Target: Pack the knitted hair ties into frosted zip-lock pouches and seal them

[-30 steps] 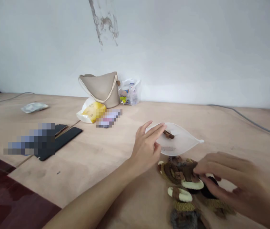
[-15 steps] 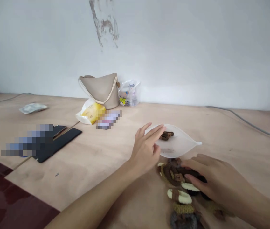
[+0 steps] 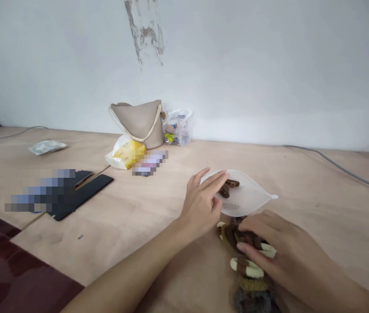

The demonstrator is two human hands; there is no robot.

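Note:
My left hand (image 3: 203,201) lies at the left side of a frosted translucent zip bag (image 3: 252,195), its fingers stretched out over the bag's edge; the thumb is partly hidden. Inside the bag are a few brown hair ties (image 3: 226,190). Just in front of it sits a pile of fuzzy hair ties in dark brown, cream, olive and grey. My right hand (image 3: 277,243) is over this pile, thumb and forefinger around a dark brown hair tie (image 3: 249,237). A cream hair tie (image 3: 247,267), an olive one (image 3: 252,284) and a grey one (image 3: 252,301) lie nearer to me.
At the wall stand a beige handbag (image 3: 138,119) and a clear plastic bag with bottles (image 3: 181,126). Before them lie a yellow tissue pack (image 3: 126,154) and a blurred-out phone-like item (image 3: 151,163). Black flat items (image 3: 84,195) lie left. A grey cable (image 3: 340,167) runs at right.
My right hand has shifted slightly left over the pile, covering more of it. The brown hair ties in the bag lie more spread apart. My left hand keeps its place at the bag.

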